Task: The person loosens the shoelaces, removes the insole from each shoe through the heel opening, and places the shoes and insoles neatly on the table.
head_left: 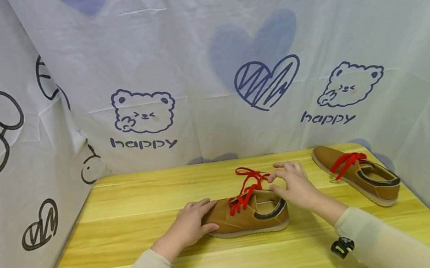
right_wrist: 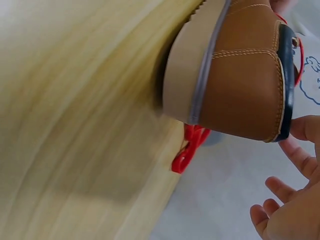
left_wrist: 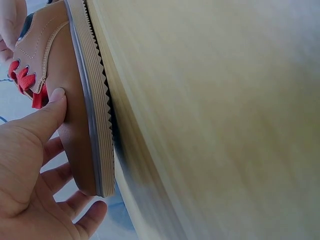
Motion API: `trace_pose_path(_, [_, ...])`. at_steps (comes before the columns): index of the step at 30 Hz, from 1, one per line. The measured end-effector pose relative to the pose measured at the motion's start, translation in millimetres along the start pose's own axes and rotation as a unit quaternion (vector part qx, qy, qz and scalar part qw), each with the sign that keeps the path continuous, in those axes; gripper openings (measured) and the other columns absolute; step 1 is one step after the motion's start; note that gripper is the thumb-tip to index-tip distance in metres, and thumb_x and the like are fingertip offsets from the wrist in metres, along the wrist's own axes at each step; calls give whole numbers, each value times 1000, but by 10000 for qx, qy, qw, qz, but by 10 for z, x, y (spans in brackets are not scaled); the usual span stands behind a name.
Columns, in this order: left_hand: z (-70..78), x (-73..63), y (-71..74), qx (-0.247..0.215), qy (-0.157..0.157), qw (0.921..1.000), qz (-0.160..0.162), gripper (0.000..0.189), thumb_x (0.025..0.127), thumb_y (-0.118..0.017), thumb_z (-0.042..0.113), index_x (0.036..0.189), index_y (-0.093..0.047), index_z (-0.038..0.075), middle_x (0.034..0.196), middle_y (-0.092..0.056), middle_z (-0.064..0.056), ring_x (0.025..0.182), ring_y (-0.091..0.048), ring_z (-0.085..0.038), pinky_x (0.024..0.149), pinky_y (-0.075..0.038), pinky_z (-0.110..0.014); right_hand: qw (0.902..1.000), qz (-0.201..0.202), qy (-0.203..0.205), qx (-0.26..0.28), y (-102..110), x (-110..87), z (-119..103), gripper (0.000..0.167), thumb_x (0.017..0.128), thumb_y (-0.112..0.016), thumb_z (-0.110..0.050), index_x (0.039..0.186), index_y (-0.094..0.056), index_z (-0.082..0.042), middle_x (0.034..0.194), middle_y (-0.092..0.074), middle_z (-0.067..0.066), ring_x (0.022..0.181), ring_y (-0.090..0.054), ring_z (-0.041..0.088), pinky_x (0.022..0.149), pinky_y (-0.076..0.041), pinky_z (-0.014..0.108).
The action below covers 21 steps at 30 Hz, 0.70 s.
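Observation:
A brown leather shoe (head_left: pixel 232 219) with red laces (head_left: pixel 245 199) sits on the table, its toe to the left and its heel to the right. My left hand (head_left: pixel 192 220) holds the toe, with the thumb on the near side (left_wrist: pixel 70 110) and the other fingers round the front and far side. By the heel, my right hand (head_left: pixel 295 184) has thumb and forefinger bent towards each other, a gap between their tips. Those tips overlap the dark padded collar (right_wrist: pixel 286 85) in the right wrist view. Loose lace loops rise beyond the shoe, near the right forefinger.
A second brown shoe (head_left: pixel 377 184), its red laces (head_left: pixel 346 161) tied, stands at the right back of the wooden table (head_left: pixel 133 257). White printed cloth (head_left: pixel 196 62) hangs behind the table and along both sides.

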<state>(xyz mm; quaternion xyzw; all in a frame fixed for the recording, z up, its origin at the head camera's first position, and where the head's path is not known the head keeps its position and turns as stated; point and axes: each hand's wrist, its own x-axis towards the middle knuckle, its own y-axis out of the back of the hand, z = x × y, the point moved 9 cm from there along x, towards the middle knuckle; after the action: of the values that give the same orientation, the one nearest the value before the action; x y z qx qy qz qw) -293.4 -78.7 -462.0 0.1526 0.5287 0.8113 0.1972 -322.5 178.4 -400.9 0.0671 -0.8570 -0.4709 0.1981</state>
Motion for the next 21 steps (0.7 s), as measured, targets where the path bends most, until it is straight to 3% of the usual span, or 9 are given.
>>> trace_pose_path(4, [13, -6, 11, -17, -32, 10000, -9, 68, 92, -69, 43, 150, -49, 13, 152, -46, -15, 133, -44, -43, 103, -37, -63, 9999, -33, 69, -122, -54, -22, 27, 9, 92, -73, -22, 95, -72, -13, 143, -50, 21, 132, -33, 45, 106, -25, 68])
trace_pose_path(11, [-20, 5, -8, -145, -127, 9998, 3, 69, 91, -69, 44, 150, -49, 14, 151, -47, -14, 133, -44, -43, 103, -36, -62, 9994, -135, -31, -327, -123, -42, 85, 8, 92, -74, -21, 85, -73, -24, 140, -54, 19, 132, -35, 44, 105, -27, 67])
trace_pose_path(21, [-131, 97, -15, -226, -388, 9990, 2, 70, 91, -69, 44, 151, -48, 15, 153, -46, -12, 136, -41, -40, 106, -33, -61, 9991, -114, 44, -409, -99, -81, 31, 8, 90, -74, -19, 84, -73, -23, 138, -55, 19, 129, -38, 44, 103, -29, 66])
